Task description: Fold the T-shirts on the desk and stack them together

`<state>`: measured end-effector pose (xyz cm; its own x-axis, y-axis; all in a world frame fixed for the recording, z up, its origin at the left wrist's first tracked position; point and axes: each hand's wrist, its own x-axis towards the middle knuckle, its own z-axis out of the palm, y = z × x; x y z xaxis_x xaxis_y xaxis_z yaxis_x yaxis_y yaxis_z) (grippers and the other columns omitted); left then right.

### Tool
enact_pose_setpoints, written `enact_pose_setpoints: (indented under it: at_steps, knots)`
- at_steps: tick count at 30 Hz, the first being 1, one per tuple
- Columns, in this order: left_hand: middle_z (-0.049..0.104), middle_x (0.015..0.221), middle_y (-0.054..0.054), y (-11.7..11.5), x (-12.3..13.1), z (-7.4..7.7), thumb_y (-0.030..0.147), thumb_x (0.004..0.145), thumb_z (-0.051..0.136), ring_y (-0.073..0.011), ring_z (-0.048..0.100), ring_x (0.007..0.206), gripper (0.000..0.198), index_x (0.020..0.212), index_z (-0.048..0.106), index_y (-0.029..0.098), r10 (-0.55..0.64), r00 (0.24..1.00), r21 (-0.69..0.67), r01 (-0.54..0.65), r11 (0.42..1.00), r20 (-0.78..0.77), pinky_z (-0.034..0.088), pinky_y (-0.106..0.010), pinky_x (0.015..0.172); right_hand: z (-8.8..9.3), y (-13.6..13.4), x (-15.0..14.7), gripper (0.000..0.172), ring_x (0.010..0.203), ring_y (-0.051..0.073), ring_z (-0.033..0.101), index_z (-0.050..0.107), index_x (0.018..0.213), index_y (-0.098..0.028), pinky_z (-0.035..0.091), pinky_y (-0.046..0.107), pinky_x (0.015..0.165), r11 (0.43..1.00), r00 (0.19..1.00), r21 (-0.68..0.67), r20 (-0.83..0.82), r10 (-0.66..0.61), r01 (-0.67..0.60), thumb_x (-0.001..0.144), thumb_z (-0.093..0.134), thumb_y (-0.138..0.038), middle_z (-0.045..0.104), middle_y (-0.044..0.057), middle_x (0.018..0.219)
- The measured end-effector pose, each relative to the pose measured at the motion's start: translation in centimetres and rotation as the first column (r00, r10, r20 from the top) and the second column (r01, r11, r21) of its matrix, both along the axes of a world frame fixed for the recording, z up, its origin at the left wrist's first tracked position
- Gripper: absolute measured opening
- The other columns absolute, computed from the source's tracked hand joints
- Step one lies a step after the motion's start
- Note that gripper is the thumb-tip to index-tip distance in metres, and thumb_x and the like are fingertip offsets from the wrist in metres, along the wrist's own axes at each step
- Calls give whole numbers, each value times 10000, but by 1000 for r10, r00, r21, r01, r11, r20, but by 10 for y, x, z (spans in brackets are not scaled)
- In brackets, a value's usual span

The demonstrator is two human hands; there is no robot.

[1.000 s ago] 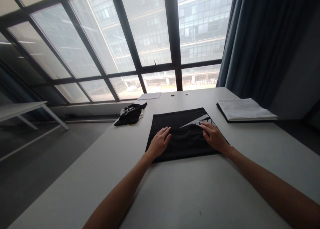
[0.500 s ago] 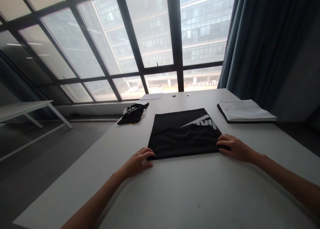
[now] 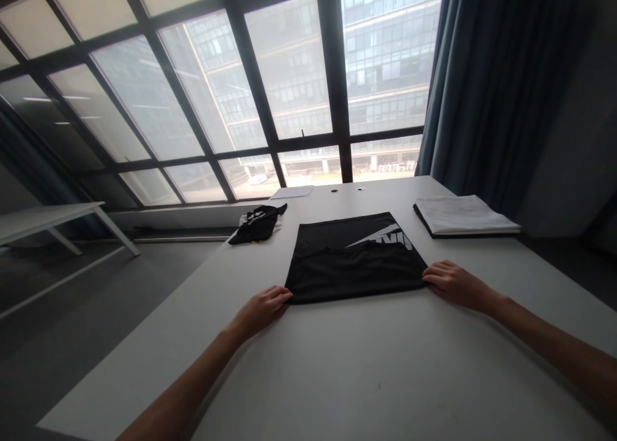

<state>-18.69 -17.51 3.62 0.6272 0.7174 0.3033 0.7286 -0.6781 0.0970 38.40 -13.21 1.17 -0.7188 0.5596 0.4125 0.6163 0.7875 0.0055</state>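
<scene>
A black T-shirt (image 3: 357,267) with a white print near its far right corner lies flat on the white table, its near part folded over and partly covering the print. My left hand (image 3: 265,307) pinches the near left corner of the shirt between thumb and fingers. At the near right corner, my right hand (image 3: 452,283) grips the cloth with its fingertips. Both forearms reach in from the bottom of the head view.
A stack of folded white and black cloth (image 3: 465,215) lies on the right of the table (image 3: 308,370). Crumpled black and white clothing (image 3: 260,222) is by the left edge. Farther back are white sheets (image 3: 292,192). Another table (image 3: 48,216) stands at left; a blue curtain (image 3: 472,94) hangs at right.
My left thumb has closed on the near left corner, where the hand was more spread before. The right fingers have drawn together at their corner. The view has shifted slightly.
</scene>
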Motion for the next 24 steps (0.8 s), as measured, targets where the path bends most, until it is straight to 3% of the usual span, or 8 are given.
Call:
enact_pose_setpoints:
  at_steps: [7, 14, 19, 24]
  knots:
    - [734, 1058, -63, -8, 1, -4, 209, 995, 502, -195, 695, 957, 233, 1088, 714, 240, 31, 999, 89, -35, 995, 42, 562, -351, 901, -1, -16, 1, 235, 900, 214, 693, 746, 992, -236, 532, 393, 870, 1000, 995, 20, -97, -4, 6, 930, 546, -131, 746, 56, 992]
    - [717, 1117, -90, -43, -2, 7, 236, 977, 498, -222, 676, 1065, 205, 1035, 694, 244, 39, 966, -29, -33, 999, 256, 565, -373, 931, 4, -55, 5, 181, 897, 228, 697, 730, 999, -262, 559, 405, 842, 995, 983, -102, -180, -35, 16, 910, 592, -187, 743, 56, 978]
    - [738, 1064, -93, -68, -2, 21, 307, 981, 480, -235, 700, 1020, 225, 984, 690, 227, 158, 882, -180, -84, 980, 445, 575, -368, 905, 26, -80, 6, 128, 936, 257, 702, 704, 985, -276, 597, 389, 799, 969, 943, -246, -315, -103, 23, 902, 613, -244, 732, 80, 998]
    - [747, 877, -49, -64, 1, 35, 450, 937, 547, -226, 705, 802, 286, 936, 711, 215, 373, 724, -278, -254, 926, 580, 584, -326, 739, 55, -71, 2, 115, 857, 266, 723, 709, 973, -295, 614, 374, 718, 953, 860, -302, -480, -175, 26, 907, 617, -316, 740, 71, 939]
